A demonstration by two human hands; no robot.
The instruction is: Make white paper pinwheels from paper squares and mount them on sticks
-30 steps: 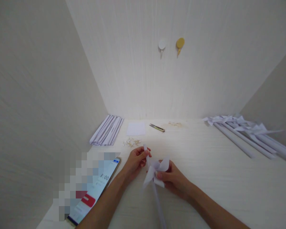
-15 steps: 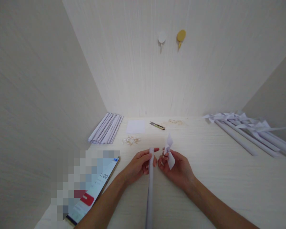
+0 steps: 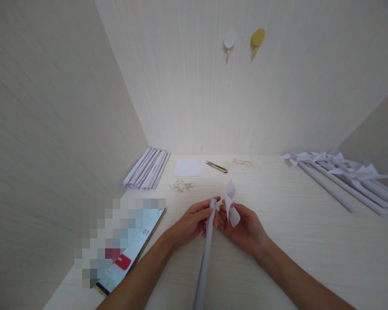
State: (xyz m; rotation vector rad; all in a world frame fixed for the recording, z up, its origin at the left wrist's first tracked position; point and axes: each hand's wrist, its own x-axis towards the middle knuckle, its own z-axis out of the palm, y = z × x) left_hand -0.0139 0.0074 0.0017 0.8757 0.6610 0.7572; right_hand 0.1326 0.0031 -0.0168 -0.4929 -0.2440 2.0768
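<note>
Lower centre of frame: rolled paper stick (image 3: pixel 206 254) is pinched near its top by the left hand (image 3: pixel 194 221); folded paper pinwheel head (image 3: pixel 231 204) is gripped by the right hand (image 3: pixel 244 226), fingertips nearly meeting above the counter (image 3: pixel 294 241).

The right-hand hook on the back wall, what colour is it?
Mustard yellow; the round yellow wall hook shows best in the head view.

Both hands work low over the middle of a pale table (image 3: pixel 278 241), walled in behind and on both sides. To the left, a phone (image 3: pixel 129 254) lies near the left forearm. Ahead, toward the back wall, lie a bundle of paper tubes (image 3: pixel 147 168), a paper square (image 3: pixel 187 167), small snips (image 3: pixel 217 167) and scattered splinters (image 3: pixel 181 186). Finished pinwheels (image 3: pixel 339 172) fill the far right. Bare tabletop lies open to the right of the hands and just ahead of them.
</note>
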